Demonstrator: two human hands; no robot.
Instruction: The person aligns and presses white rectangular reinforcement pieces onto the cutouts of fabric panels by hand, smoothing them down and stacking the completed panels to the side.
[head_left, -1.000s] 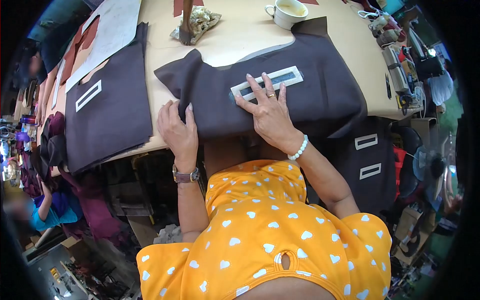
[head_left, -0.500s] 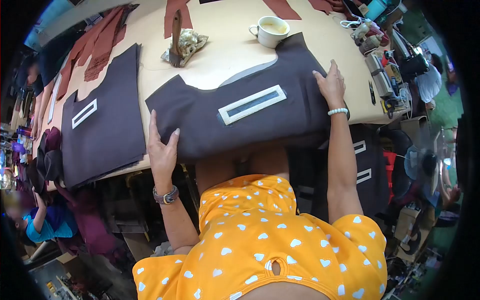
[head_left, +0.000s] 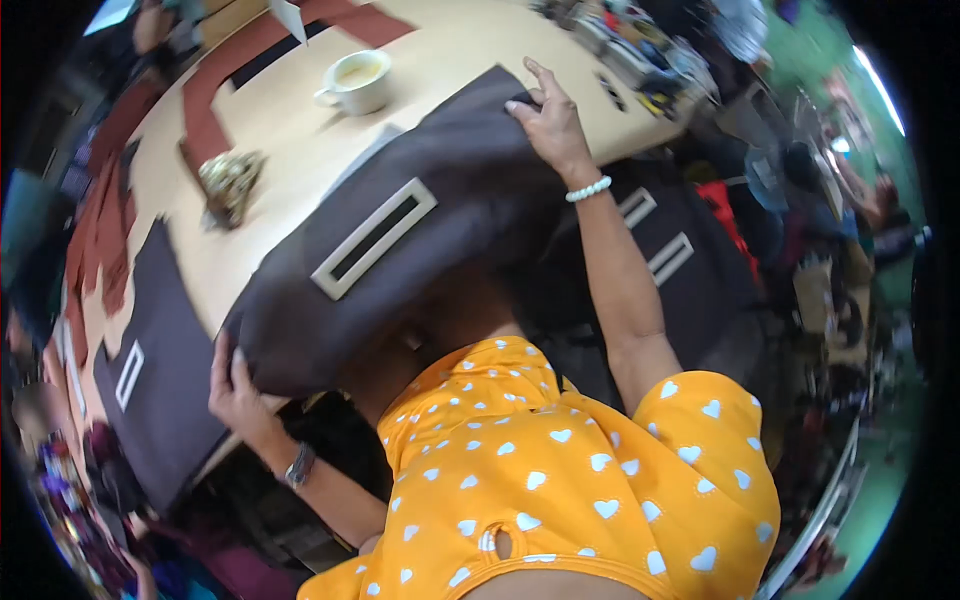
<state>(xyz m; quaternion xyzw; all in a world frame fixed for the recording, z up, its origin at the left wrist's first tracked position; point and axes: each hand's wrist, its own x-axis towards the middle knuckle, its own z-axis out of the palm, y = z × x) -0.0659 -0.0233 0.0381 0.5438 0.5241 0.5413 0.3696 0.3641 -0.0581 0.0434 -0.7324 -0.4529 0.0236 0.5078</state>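
Observation:
A dark brown garment panel (head_left: 470, 170) with a pale rectangular strip frame (head_left: 375, 240) around a slot is stretched between my hands at the table edge. My left hand (head_left: 245, 400) grips its near left corner, thumb on top. My right hand (head_left: 555, 125), with a beaded bracelet, pinches the far right corner between thumb and fingers. The panel is tilted and blurred by motion, and its lower edge hangs over my lap. Behind it, a white cup (head_left: 358, 85) with pale yellowish contents stands on the table beside a brush (head_left: 218, 210) on a crumpled, crusted lump (head_left: 232, 178).
Another dark panel (head_left: 165, 385) with a similar frame lies at the table's left. More framed dark pieces (head_left: 680, 305) hang at my right. Reddish-brown strips (head_left: 205, 95) lie along the far side of the table (head_left: 290, 195). Tools and boxes (head_left: 640, 60) crowd its right end.
My view has turned right, so the table appears tilted. Both hands have closed on the panel's corners, and it is raised and slanted. The cup and brush appear further left.

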